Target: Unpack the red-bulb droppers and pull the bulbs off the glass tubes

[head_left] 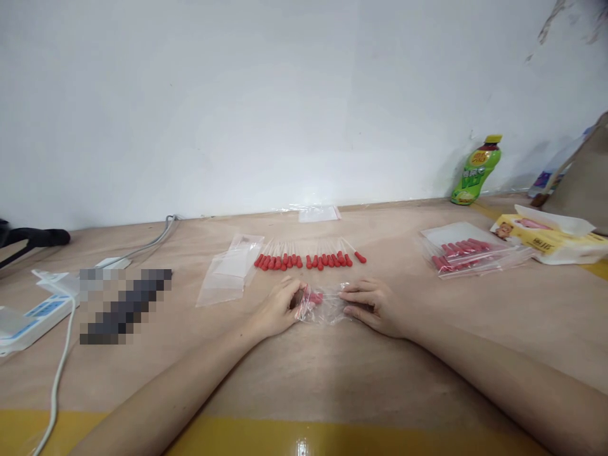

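Near the middle of the table, a small clear plastic bag lies between my two hands, with red rubber-looking ends inside it. My left hand grips the bag's left side, its fingers curled around the plastic and the red ends. On the right side, my right hand pinches the bag's edge between thumb and fingers. Just beyond the hands lies a row of several droppers, their red bulbs toward me and thin clear stems toward the wall. One dropper sits slightly apart at the right end.
Flat clear bags lie left of the row, another bag by the wall. Filled bags of red-bulbed droppers rest at right, near a tissue pack and a green bottle. A power strip with cables stands at left.
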Demonstrator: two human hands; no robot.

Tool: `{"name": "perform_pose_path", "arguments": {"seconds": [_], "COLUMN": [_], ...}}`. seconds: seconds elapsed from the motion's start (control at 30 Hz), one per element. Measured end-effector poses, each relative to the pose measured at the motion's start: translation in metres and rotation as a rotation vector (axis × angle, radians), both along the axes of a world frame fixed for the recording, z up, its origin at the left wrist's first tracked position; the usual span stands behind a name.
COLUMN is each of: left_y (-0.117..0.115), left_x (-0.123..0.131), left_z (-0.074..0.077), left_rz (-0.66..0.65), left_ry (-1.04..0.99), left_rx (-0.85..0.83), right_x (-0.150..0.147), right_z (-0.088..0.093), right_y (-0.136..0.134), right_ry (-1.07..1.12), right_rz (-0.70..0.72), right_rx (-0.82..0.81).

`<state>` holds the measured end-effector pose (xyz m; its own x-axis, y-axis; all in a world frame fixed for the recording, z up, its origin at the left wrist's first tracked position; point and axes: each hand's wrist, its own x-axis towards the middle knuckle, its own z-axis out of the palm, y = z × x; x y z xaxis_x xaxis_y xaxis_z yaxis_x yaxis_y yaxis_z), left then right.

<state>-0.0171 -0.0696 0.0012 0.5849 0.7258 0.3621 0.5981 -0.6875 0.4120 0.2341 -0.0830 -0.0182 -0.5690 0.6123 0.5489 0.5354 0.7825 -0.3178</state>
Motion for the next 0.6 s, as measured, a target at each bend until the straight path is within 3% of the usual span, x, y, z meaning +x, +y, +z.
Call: {"name": "perform_pose_path", "arguments": {"seconds": [0.17,0.37,0.6], "left_y": [-0.003,-0.006,-0.005], "left_x": [-0.005,-0.01,-0.017], "left_z": [0.007,0.015,0.016], "left_rz": [-0.047,-0.077,-0.084], "left_ry": [0.06,0.212,0.218], "left_rx": [0.119,0.059,0.103], "right_x": [0.0,0.0,0.001], "right_z": [0.001,0.002,0.002], "right_y": [-0.001,-0.002,-0.002], "right_ry": [-0.018,-0.041,-0.061], "right_rz": [-0.006,-0.013,-0.025], "right_rx": [-0.026,-0.024,-0.041]}}
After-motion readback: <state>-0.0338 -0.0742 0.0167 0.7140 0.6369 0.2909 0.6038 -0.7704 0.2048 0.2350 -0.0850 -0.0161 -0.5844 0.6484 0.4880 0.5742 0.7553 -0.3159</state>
